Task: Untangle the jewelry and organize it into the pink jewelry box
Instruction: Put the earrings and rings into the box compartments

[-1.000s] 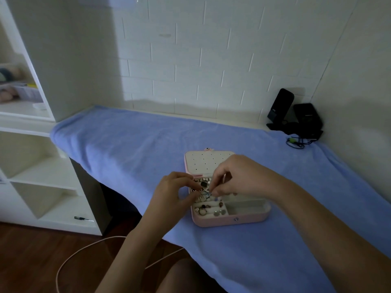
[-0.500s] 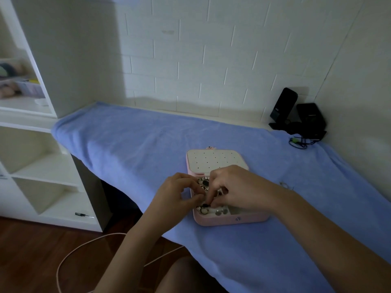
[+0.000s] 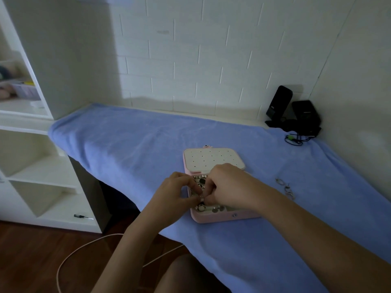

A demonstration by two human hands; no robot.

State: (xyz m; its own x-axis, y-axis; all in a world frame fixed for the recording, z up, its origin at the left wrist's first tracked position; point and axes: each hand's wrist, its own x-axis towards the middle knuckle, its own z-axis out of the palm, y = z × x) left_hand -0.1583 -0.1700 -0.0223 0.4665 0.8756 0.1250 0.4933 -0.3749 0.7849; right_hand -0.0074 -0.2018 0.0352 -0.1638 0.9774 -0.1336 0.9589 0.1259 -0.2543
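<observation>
Rings (image 3: 201, 207) already sit in the open pink box (image 3: 224, 217) on the surface (image 3: 127, 149). The left hand (image 3: 175, 195) and right hand (image 3: 230, 185) pinch a small piece (image 3: 202, 200) over it, fingers narrow. A loose tangle (image 3: 285, 188) beside the box seems still to be sorted.

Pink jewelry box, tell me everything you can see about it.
The rounded rectangular pink jewelry box lies open on the blue towel, its lid laid back showing a cream panel dotted with holes. A small metal snap sits on the front wall. Its left compartments hold rings and studs. The left hand and right hand pinch a small jewelry piece above it.
</observation>
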